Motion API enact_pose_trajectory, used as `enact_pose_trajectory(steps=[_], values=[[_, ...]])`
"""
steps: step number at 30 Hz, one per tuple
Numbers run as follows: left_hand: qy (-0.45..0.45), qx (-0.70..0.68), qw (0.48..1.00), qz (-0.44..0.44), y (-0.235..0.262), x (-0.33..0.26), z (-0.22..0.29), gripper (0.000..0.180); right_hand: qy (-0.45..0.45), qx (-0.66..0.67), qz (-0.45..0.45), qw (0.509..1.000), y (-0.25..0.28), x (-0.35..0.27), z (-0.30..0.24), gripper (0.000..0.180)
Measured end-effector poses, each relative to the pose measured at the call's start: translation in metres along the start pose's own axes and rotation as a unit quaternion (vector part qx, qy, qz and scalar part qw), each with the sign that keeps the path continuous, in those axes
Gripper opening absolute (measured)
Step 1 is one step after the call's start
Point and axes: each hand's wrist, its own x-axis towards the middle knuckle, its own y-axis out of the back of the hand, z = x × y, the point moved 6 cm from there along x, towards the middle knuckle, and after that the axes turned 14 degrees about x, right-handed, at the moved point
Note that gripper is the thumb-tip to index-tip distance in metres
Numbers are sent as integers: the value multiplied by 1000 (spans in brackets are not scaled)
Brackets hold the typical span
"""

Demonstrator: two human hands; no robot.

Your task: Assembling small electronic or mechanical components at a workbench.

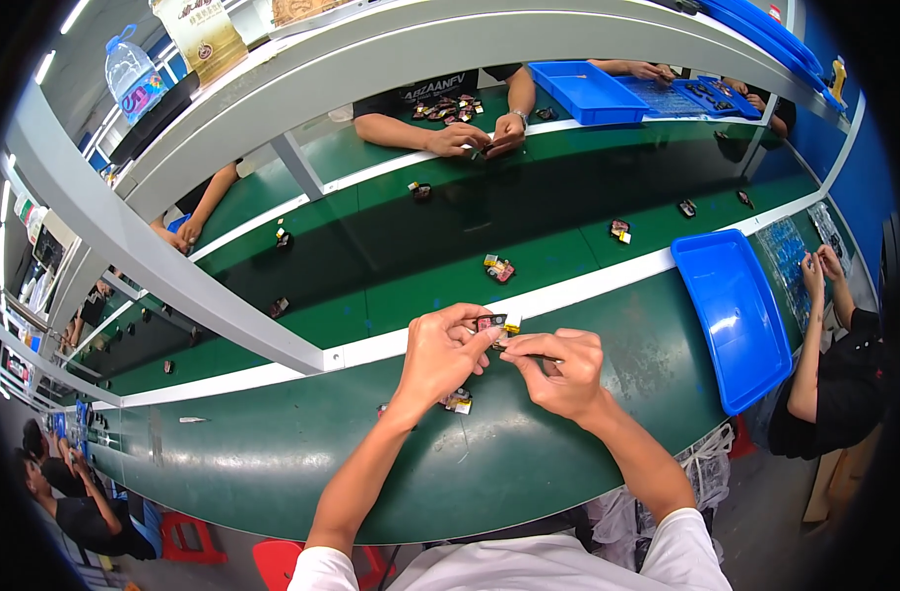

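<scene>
Over the green tabletop (273,453) you've got the small red-and-yellow part (496,323) pinched between both hands, left hand (438,357) gripping its left end, right hand (560,369) closed on its right, long axis running hand-to-hand.

Factory assembly line: long green conveyor belt (391,246) carrying small parts (499,268), seated workers (440,118) along both sides, blue trays (736,315), grey metal frame (174,266) overhead.

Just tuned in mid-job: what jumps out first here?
Both hands, left hand and right hand, pinch a small part at centre over the green bench. A blue tray lies to the right, and more small parts dot the belt beyond.
</scene>
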Motion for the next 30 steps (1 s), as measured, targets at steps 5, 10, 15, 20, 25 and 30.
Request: enact_pose_trajectory(steps=[5, 10, 15, 20, 25, 30], values=[[5, -10, 1000, 20, -3, 2, -6, 21, -1, -5, -6, 1000, -1, 1, -1, 16], [7, -24, 999, 38, -8, 4, -12, 16, -6, 1, -4, 1000, -1, -3, 4, 16], [28, -14, 998, 56, -5, 24, -30, 15, -34, -3, -13, 999, 5, -5, 14, 14], [76, 14, 969, 234, 78, 78, -104, 18, -93, 17, 65, 993, 24, 3, 18, 15], [95, 389, 845, 355, 132, 77, -129, 34, -109, 29, 72, 991, 27, -2, 27, 18], [-20, 446, 804, 394, 94, 67, -74, 20, -100, 10, 61, 993, 32, -1, 26, 20]])
